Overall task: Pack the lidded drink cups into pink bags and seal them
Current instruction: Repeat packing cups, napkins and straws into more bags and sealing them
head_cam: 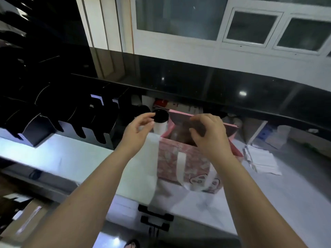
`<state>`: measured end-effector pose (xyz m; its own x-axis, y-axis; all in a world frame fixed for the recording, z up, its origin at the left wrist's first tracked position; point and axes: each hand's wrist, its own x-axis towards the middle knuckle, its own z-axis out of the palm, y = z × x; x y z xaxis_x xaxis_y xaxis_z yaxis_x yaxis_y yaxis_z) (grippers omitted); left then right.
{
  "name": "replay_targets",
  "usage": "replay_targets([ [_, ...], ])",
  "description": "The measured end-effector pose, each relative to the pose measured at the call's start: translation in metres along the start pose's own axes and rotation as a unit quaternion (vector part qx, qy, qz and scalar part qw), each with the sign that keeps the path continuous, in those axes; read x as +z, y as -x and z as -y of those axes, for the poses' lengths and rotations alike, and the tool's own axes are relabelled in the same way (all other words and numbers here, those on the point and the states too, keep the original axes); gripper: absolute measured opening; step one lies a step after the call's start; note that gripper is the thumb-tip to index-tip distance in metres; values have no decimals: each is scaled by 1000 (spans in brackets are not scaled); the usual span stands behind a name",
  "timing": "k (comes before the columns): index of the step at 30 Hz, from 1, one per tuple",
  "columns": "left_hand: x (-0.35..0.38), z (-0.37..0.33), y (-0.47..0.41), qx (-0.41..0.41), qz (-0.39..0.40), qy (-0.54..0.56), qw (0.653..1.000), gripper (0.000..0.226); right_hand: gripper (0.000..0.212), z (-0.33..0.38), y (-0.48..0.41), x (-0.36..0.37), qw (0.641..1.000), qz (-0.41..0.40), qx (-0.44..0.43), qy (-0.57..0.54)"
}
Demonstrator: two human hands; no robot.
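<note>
The step in hand looks like loading: a lidded drink cup point(160, 124) stands upright on the white counter point(80, 158), just beside the left wall of an open pink bag point(172, 158). The left hand point(138, 130) reaches to the cup, its forefinger at the rim of the black lid point(161, 115) and its thumb just below, against the white wall. Whether this is already a firm grip cannot be told. The right hand point(210, 136) sits over the bag's mouth with its fingers curled down over the near top edge, and seems to hold the bag open and steady. The bag's white handles point(180, 167) hang down its front face. What the bag holds is too blurred to tell. A stack of white paper packets point(263, 161) lies on the counter to the right, well apart. The next move probably calls for a sure hold below the lid, a lift clear of the bag's rim and an upright descent inside. A tilt or a snag on the edge could tip the drink.
</note>
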<state>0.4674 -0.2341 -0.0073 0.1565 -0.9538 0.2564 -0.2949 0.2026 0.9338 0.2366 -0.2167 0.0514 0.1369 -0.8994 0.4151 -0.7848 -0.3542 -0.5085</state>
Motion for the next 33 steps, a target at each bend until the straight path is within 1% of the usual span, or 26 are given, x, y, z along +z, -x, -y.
replay_targets([
  [3, -28, 11, -33, 27, 32, -88, 995, 27, 28, 23, -25, 22, 999, 28, 5, -20],
  [5, -48, 20, -57, 63, 46, -182, 980, 30, 26, 40, -47, 36, 999, 39, 5, -6],
  [9, -82, 30, -99, 108, 84, -371, 919, 38, 31, 74, -88, 60, 998, 56, 32, 12],
  [12, -91, 44, -116, 128, 111, -458, 873, 44, 39, 106, -102, 91, 995, 79, 53, 29],
  [14, -94, 58, -122, 122, 124, -493, 853, 46, 45, 127, -102, 123, 989, 114, 75, 62],
  [17, -95, 81, -123, 112, 147, -514, 838, 46, 46, 132, -99, 175, 976, 155, 121, 88],
  [20, -90, 97, -121, 137, 179, -514, 828, 39, 46, 109, -105, 207, 962, 152, 194, 116],
  [21, -87, 102, -120, 144, 188, -505, 830, 39, 49, 100, -107, 214, 957, 149, 216, 123],
  [24, -78, 114, -123, 150, 211, -477, 840, 49, 59, 78, -112, 233, 946, 143, 261, 130],
  [26, -72, 121, -127, 147, 218, -476, 839, 53, 65, 68, -114, 244, 941, 140, 275, 137],
  [29, -65, 129, -130, 145, 223, -478, 837, 55, 75, 62, -120, 256, 948, 132, 258, 134],
  [31, -62, 131, -130, 143, 220, -478, 838, 56, 77, 60, -128, 261, 951, 117, 246, 146],
  [33, -60, 132, -130, 136, 218, -471, 844, 58, 77, 58, -141, 265, 945, 115, 263, 159],
])
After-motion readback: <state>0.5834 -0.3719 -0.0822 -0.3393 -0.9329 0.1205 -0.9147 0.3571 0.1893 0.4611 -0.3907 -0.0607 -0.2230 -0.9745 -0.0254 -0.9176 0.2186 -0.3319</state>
